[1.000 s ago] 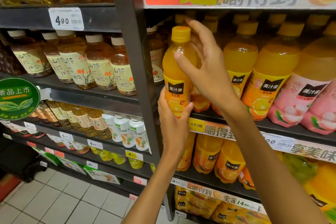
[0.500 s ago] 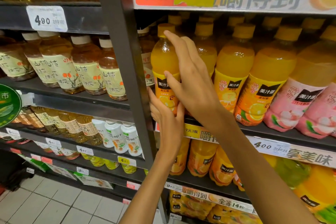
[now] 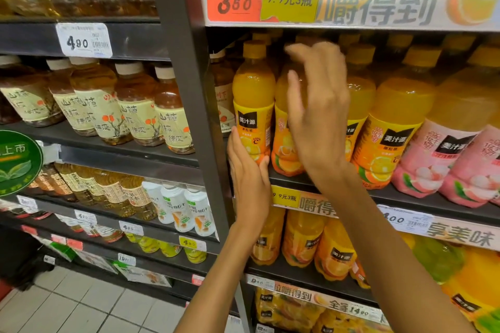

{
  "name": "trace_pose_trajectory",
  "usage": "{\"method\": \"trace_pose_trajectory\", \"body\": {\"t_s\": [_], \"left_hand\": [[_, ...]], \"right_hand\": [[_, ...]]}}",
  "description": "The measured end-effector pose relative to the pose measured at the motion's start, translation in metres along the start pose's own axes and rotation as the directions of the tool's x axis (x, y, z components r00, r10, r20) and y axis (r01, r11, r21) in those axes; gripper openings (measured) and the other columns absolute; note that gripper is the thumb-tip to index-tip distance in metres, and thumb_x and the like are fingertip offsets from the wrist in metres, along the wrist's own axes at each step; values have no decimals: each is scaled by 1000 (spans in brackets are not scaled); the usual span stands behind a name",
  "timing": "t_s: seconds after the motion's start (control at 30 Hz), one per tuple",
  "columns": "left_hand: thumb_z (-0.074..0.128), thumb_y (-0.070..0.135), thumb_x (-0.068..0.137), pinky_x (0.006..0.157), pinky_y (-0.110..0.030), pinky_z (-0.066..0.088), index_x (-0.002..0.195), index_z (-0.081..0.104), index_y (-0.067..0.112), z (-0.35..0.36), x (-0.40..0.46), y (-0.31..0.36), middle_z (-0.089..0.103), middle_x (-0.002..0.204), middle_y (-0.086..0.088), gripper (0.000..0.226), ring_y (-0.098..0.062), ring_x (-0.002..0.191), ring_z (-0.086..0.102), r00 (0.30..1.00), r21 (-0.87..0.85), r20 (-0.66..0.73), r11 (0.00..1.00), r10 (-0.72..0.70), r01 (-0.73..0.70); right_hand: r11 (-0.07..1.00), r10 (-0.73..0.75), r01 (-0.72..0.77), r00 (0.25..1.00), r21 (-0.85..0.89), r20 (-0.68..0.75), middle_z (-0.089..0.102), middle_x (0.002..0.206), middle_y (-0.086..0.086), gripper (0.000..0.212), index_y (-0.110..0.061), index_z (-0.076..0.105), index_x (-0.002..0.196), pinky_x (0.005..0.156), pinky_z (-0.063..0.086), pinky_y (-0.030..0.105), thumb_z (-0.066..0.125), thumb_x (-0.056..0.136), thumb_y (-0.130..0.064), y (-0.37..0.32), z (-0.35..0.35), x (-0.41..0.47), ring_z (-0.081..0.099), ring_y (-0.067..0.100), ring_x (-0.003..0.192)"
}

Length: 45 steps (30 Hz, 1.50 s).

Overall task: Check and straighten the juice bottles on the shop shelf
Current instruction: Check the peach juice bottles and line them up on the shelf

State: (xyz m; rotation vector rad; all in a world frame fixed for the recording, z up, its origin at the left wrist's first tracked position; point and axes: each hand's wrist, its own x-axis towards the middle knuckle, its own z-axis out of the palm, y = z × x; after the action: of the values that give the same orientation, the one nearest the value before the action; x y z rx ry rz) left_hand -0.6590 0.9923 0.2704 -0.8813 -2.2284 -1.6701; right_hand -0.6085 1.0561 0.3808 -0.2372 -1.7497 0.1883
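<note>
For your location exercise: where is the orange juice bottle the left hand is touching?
In the head view, the orange juice bottle stands leftmost on its shelf, against the dark upright post, the left hand at its base.

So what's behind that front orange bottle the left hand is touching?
Behind the front orange bottle, more yellow caps recede into the dark shelf. Their bodies are covered by it and the right hand.
</note>
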Motion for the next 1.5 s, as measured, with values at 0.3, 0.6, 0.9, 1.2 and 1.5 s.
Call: {"method": "trace_pose_trajectory", "body": {"t_s": [0.3, 0.6, 0.9, 1.2, 1.5], "left_hand": [[57, 6, 91, 119, -35, 16, 150, 10, 0, 0, -25, 15, 11, 157, -17, 75, -24, 146, 13, 991, 180, -99, 981, 91, -72], [64, 22, 87, 118, -32, 17, 149, 19, 4, -18, -33, 12, 14, 158, -12, 79, -21, 146, 10, 973, 82, 86, 972, 213, -220], [73, 50, 71, 98, -39, 48, 141, 34, 16, -41, -51, 35, 53, 134, 0, 87, -11, 122, 52, 959, -262, 269, 965, 92, -19], [74, 49, 65, 74, -14, 52, 114, 56, 27, -72, -102, 45, 72, 103, 13, 57, -7, 95, 69, 787, -469, 615, 827, 54, 309], [63, 73, 66, 82, -23, 56, 122, 53, 36, -73, -117, 49, 69, 113, 13, 68, -9, 104, 67, 661, -396, 750, 781, -28, 482]], "right_hand": [[968, 91, -30, 967, -248, 237, 59, 98, 23, 29, 4, 56, 107, 67, 28, 30, 46, 100, -22, 4, -10, 13, 54, 36, 85], [849, 185, -379, 866, 367, 465, 62, 113, 5, 29, -6, 56, 119, 92, 47, 35, 59, 95, -21, -10, -30, -4, 58, 16, 105], [597, 244, -452, 889, 663, 387, 68, 96, 9, 14, -4, 60, 102, 77, 52, 24, 57, 94, -15, -22, -66, -8, 64, 9, 89], [10, 169, -829, 553, 560, 816, 70, 95, 10, 28, -8, 62, 99, 86, 53, 42, 48, 91, -32, 6, -81, -24, 65, 30, 98], [2, 389, -840, 501, 543, 773, 71, 80, 6, 26, -14, 67, 82, 67, 55, 32, 56, 89, -36, 11, -94, -45, 69, 22, 77]]}}
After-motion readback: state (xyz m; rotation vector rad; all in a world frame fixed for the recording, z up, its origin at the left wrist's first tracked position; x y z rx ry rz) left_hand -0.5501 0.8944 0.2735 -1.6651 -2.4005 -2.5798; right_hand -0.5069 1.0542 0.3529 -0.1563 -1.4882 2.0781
